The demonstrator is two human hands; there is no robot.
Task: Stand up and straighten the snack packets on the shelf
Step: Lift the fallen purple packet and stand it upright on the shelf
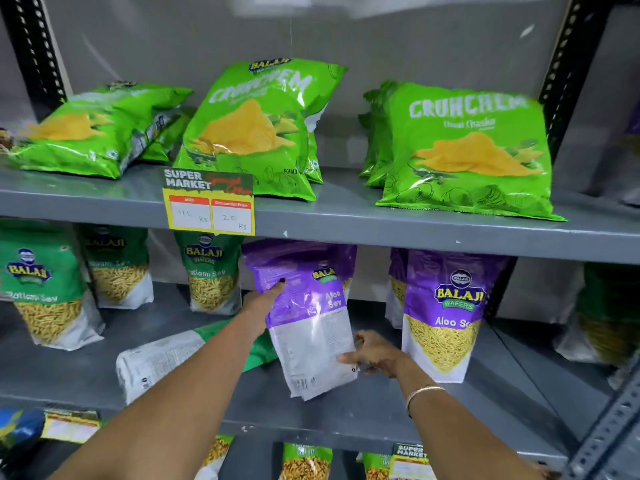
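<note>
On the middle shelf [346, 414] both hands are on a purple packet [308, 320] that stands back-side out, tilted, its bottom edge on the shelf and its top just under the shelf above. The left hand [265, 303] lies flat and open against the packet's upper left face, fingers spread up the film. The right hand [372, 353] pinches the lower right edge between thumb and curled fingers.

The packet looks light and soft: thin glossy film, creased where it is pressed, loosely filled, so it should bend rather than hold its shape and may slip under a flat palm. The better hold is probably the edges and the sealed top, with the flat base set down square; squeezing the middle could crush what is inside.

Just left of it a green packet [166, 358] lies flat on the shelf, partly under the left forearm, so its full outline is hidden. A second purple packet [443, 317] stands upright just to the right. Behind the held packet another purple one shows only in part. The packets at the far left and right are blurred, their print hard to read, and the lowest shelf is cut off.
</note>
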